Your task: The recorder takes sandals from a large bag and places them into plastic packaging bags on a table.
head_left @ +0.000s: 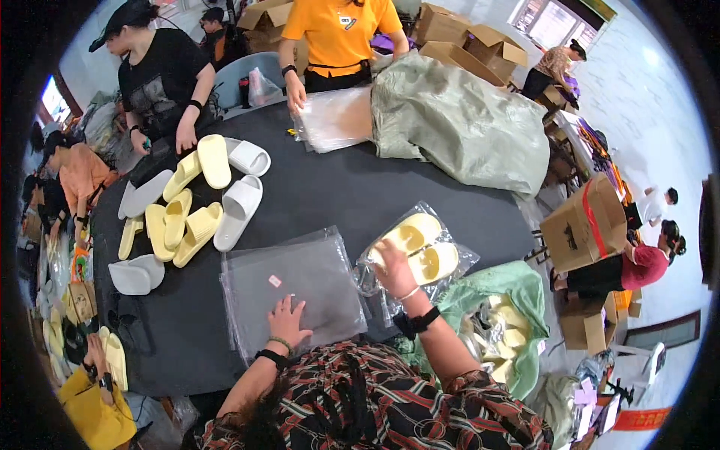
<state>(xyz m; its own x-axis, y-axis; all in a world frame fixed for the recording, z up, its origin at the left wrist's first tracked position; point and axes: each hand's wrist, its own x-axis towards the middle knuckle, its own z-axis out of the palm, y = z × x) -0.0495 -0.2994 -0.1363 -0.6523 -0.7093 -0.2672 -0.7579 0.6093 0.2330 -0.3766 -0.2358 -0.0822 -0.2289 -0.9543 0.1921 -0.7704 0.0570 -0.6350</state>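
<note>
My left hand [289, 321] lies with fingers spread on a stack of clear plastic bags [300, 262], which bears a small white-and-red label [275, 281]. To the right, a pair of pale yellow slippers [433, 262] rests inside a clear bag on the dark table. My right hand [395, 270] is over the left side of that bagged pair. Its fingers are blurred, so whether they grip the plastic does not show. Loose yellow slippers [201, 229] and grey slippers [238, 212] are piled on the left part of the table.
An open green sack [525, 289] of bagged slippers stands at the table's right edge. Across the table [330, 195], a person in orange [337, 34] touches flat plastic bags [334, 120] beside a large grey-green sack [457, 120]. A person in black [161, 75] stands behind the slippers.
</note>
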